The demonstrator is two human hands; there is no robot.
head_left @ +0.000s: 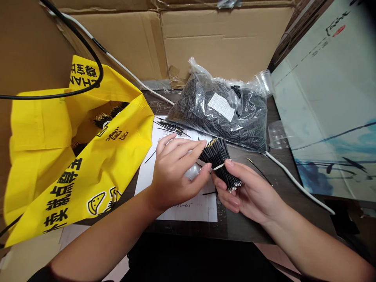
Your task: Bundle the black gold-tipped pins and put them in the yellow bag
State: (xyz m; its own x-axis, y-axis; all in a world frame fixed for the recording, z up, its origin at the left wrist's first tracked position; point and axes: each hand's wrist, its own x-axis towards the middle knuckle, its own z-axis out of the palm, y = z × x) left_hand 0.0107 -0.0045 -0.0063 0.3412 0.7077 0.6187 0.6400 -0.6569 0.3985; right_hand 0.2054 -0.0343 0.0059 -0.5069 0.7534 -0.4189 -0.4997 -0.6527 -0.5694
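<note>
My right hand grips a bundle of short black wires around its lower part. The wires have gold-coloured tips at the upper end and silvery ends below, and a white band ties them at the middle. My left hand is to the left of the bundle with its fingers stretched out and apart. Its fingertips are close to the gold tips; whether they touch I cannot tell. Beneath my hands lies a white printed sheet, with loose black wires at its top.
At the left stands a yellow bag with more wire bundles inside. A clear plastic bag of small black pieces lies behind my hands. Clear plastic cups and a white cable are to the right. Cardboard walls the back.
</note>
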